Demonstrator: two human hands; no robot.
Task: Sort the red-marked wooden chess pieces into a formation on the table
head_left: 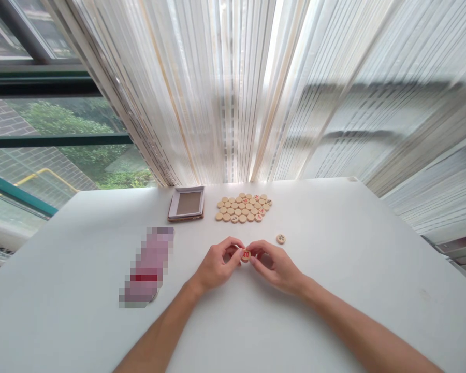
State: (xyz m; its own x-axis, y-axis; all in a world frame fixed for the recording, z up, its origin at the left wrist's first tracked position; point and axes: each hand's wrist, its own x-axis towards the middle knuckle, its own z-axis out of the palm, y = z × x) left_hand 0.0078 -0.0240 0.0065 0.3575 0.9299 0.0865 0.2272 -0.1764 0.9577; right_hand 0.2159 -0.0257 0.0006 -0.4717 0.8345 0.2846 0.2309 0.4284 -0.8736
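Observation:
Between my two hands is a round wooden Chinese chess piece (246, 254) with a red character facing up. My left hand (220, 262) pinches its left edge with thumb and fingers. From the other side, my right hand (274, 263) grips the right edge the same way. Whether the piece touches the table or is slightly raised, I cannot tell. A single chess piece with a dark character (281, 239) lies apart, just beyond my right hand. Farther back, several chess pieces (244, 209) lie in close rows, mostly blank side up, a few showing red or dark characters.
An open shallow box (174, 205) sits at the back left of the white table (357, 248). Left of my left hand lies a pixelated pinkish object (149, 267). A striped sheer curtain (233, 93) hangs behind the table's back edge, with a window at the left.

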